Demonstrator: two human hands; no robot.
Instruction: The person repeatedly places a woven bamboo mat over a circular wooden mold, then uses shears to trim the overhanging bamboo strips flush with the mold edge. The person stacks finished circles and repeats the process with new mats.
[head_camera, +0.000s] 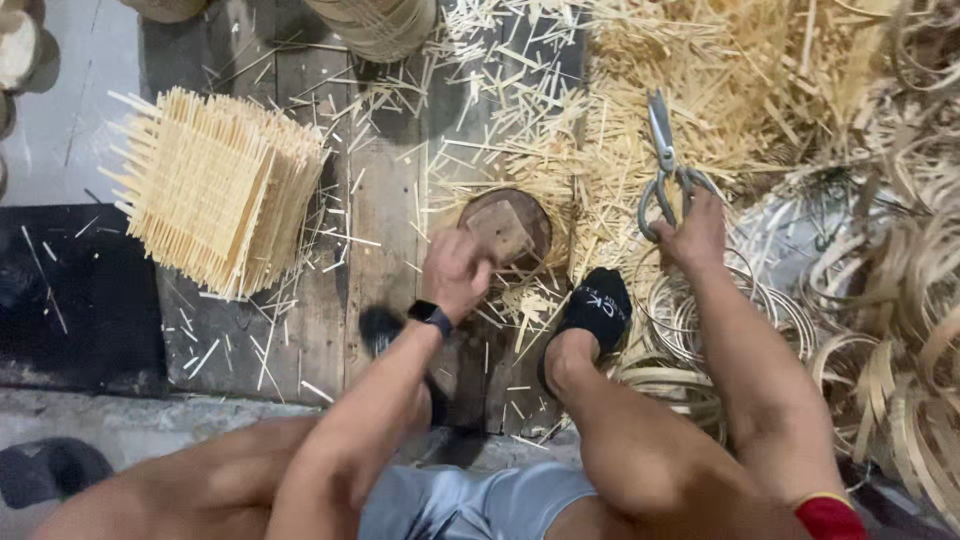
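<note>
Upper left of frame: stack of woven bamboo mats on the plank floor, untrimmed strip ends sticking out on all sides. Loose bamboo offcuts litter the boards from there rightward, thickest at upper right.

Centre: left hand, black smartwatch on the wrist, is clenched at the near edge of a round wooden block. What it grips is hidden under the fingers; cannot tell. A squarish pale piece lies on top of the block.

Just right and below: foot in a black sock planted beside the block.

Right of centre: right hand grasps the loop handles of steel shears; blades closed, pointing toward the top of the frame, resting on the offcut pile.

Far right: coiled bamboo strips and hoops.

Judgement on technique: the left hand should pin the work flat on the block, knuckles clear of the cut line. The shears should be brought in with blades opened only at the work. The foot sits close; cuts are better angled away from it.
</note>
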